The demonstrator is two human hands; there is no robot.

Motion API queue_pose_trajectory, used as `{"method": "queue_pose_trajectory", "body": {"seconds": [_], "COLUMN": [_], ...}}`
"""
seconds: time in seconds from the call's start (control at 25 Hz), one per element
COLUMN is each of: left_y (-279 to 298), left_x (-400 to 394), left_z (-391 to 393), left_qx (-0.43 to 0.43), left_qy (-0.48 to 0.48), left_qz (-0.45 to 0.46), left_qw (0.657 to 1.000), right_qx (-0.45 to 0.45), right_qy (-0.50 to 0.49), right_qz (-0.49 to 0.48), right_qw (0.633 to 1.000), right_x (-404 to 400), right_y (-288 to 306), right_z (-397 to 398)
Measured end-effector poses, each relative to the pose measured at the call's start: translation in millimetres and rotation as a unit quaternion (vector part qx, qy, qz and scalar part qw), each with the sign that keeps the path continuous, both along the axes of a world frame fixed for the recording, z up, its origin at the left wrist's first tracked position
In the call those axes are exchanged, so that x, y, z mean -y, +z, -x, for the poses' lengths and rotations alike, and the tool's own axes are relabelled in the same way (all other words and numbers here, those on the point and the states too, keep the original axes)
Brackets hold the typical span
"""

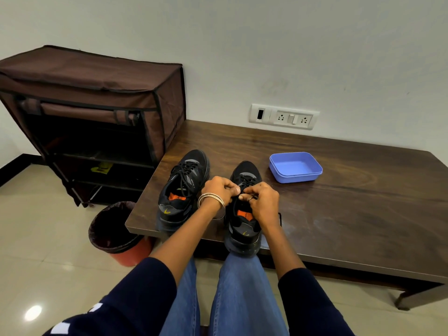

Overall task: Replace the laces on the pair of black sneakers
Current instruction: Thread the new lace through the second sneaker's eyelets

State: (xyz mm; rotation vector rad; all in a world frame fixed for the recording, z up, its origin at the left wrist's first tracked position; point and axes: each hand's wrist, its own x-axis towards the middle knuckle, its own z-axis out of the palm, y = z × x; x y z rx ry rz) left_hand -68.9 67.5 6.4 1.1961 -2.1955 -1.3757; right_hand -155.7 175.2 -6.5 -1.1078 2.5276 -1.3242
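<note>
Here, both hands, left hand (221, 187) and right hand (263, 202), pinching black lace (242, 191) atop right sneaker (244, 214), left of blue tray (295, 167). Risk: sneaker overhanging, tugging could tip it.

Table (339, 190) dark polished wood; tray (295, 177) smooth blue plastic; sneakers (184, 185) matt black mesh.

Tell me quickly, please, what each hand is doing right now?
Left hand: fingers curled, pinching the black lace of the right-hand sneaker.
Right hand: fingers curled, pinching the same lace.
</note>
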Motion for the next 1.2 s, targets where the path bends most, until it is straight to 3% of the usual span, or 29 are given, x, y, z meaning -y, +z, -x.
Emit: {"method": "queue_pose_trajectory", "body": {"seconds": [0.08,0.2,0.28,0.32,0.4,0.48,0.52,0.56,0.6,0.68,0.72,0.76,0.8,0.84,0.92,1.0,1.08,1.12,1.16,1.2], "left_y": [3.8,12.2,22.8,30.3,47.9,66.1,72.7,77.9,79.1,70.5,62.6,54.2,47.7,43.6,33.8,24.0,21.5,25.5,34.6,47.5], "left_x": [-2.2,-1.6,-0.2,2.6,13.4,27.2,33.1,36.7,38.5,34.1,29.5,23.5,16.7,10.2,5.3,5.9,7.3,10.2,13.7,17.9], "left_z": [-0.4,0.7,2.2,2.6,-2.2,-8.2,-11.0,-12.9,-13.9,-15.9,-16.3,-15.7,-15.4,-14.6,-11.9,-10.2,-9.1,-9.7,-11.2,-13.8], "left_qx": [-0.028,-0.054,-0.138,-0.209,-0.353,-0.463,-0.503,-0.519,-0.502,-0.323,-0.175,-0.026,0.095,0.163,0.189,0.117,-0.068,-0.186,-0.3,-0.398], "left_qy": [0.013,0.074,0.137,0.168,0.216,0.25,0.249,0.232,0.202,0.105,0.027,-0.048,-0.101,-0.123,-0.109,-0.059,0.012,0.057,0.093,0.112], "left_qz": [-0.057,-0.055,-0.153,-0.251,-0.419,-0.482,-0.487,-0.474,-0.423,-0.162,0.003,0.133,0.21,0.244,0.238,0.178,0.037,-0.064,-0.18,-0.294], "left_qw": [0.998,0.994,0.969,0.93,0.808,0.701,0.669,0.672,0.726,0.927,0.984,0.99,0.968,0.948,0.946,0.975,0.997,0.979,0.932,0.862], "right_qx": [0.034,-0.029,-0.02,0.002,0.051,0.1,0.125,0.146,0.161,0.176,0.178,0.177,0.172,0.168,0.166,0.166,0.171,0.176,0.18,0.181], "right_qy": [0.002,-0.078,-0.15,-0.167,-0.174,-0.161,-0.15,-0.139,-0.13,-0.123,-0.124,-0.124,-0.125,-0.125,-0.127,-0.128,-0.13,-0.132,-0.133,-0.135], "right_qz": [0.002,-0.099,-0.149,-0.168,-0.193,-0.187,-0.171,-0.152,-0.134,-0.112,-0.107,-0.105,-0.105,-0.106,-0.106,-0.105,-0.109,-0.109,-0.108,-0.107], "right_qw": [0.999,0.992,0.977,0.972,0.964,0.964,0.966,0.968,0.969,0.97,0.97,0.971,0.972,0.972,0.972,0.972,0.971,0.969,0.969,0.968], "right_x": [-3.4,-8.3,-11.7,-12.5,-11.8,-10.4,-9.9,-8.7,-8.3,-8.1,-7.6,-7.0,-6.3,-6.1,-6.2,-6.0,-5.3,-5.0,-5.0,-5.0], "right_y": [2.1,0.7,-0.1,-0.2,-0.3,-2.8,-5.0,-8.3,-10.5,-12.3,-11.8,-10.8,-10.4,-10.4,-11.5,-12.4,-12.9,-12.8,-12.7,-12.3], "right_z": [1.0,0.6,-0.9,-1.0,-1.0,1.3,3.7,6.6,8.4,9.6,9.3,8.8,8.6,7.7,8.0,10.0,10.5,10.1,9.8,9.6]}}
